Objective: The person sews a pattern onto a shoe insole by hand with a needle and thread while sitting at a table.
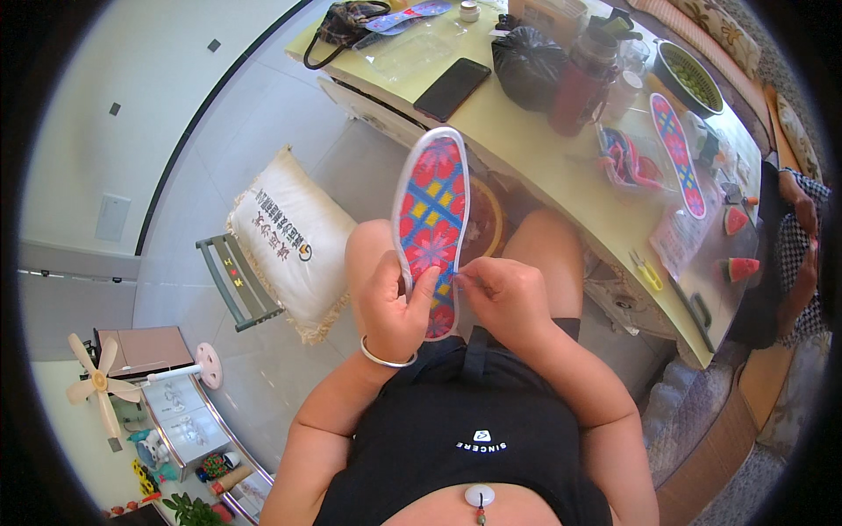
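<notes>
An embroidered insole (431,197) with pink flowers, blue lines, yellow patches and a white rim stands upright above my lap. My left hand (396,307) grips its lower left part, thumb pressed on the patterned face. At the insole's right edge, the fingers of my right hand (507,298) are pinched together; whatever is between them is too small to make out. To the right, a matching insole (677,156) lies on the table (535,167). Yellow-handled scissors (647,272) rest near the table's front edge.
The table also bears a black phone (452,89), a black plastic bag (529,70), a dark red bottle (582,86), a green basket (689,81) and watermelon slices (742,268). Left of my legs stands a small chair (239,280) with a white cushion (294,241).
</notes>
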`<state>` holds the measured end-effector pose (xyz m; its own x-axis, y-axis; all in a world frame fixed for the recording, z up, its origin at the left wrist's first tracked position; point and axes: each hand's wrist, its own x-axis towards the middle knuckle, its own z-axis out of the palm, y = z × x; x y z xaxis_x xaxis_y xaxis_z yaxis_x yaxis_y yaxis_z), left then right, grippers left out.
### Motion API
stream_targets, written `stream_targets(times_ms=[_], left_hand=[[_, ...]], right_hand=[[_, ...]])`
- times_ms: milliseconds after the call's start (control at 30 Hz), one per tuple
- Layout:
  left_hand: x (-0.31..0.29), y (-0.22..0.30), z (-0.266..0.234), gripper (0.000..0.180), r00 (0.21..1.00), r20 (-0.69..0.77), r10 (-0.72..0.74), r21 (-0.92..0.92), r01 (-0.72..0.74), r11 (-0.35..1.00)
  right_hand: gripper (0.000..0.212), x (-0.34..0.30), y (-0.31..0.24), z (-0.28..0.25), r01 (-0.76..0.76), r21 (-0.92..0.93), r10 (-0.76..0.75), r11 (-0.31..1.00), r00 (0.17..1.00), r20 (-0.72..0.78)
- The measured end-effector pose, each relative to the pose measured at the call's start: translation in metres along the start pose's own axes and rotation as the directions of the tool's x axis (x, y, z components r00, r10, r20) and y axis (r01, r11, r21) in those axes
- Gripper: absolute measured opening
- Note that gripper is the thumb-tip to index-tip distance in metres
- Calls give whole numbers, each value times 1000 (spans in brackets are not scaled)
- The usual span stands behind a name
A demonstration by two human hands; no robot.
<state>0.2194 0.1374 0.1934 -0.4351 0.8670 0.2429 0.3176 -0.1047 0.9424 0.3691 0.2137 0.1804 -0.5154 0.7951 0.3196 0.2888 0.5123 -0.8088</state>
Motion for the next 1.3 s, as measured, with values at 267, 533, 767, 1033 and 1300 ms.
stream_targets(times_ms=[267, 533, 767, 1033, 1300], left_hand=[[12, -22, -16, 24, 994, -101, -44, -80, 36, 996], [24, -40, -32, 28, 951, -149, -272, -587, 136, 798], [37, -70, -97, 11, 835, -193, -516, -738, 223, 637], [43, -91, -184, 7, 723, -398, -565, -697, 162, 698], [28, -49, -89, 23, 862, 353, -365, -880, 438, 185]], right_hand=[[4, -8, -4, -56, -191, 443, -66, 876, 862, 503], [17, -35, 26, -100, -379, 576, 89, 724, 880, 466], [19, -76, 125, -205, 117, 955, 748, 273, 598, -287], [18, -259, 265, -456, 558, 559, 577, 613, 167, -800], [33, -70, 133, -238, 120, 362, 256, 925, 507, -823]])
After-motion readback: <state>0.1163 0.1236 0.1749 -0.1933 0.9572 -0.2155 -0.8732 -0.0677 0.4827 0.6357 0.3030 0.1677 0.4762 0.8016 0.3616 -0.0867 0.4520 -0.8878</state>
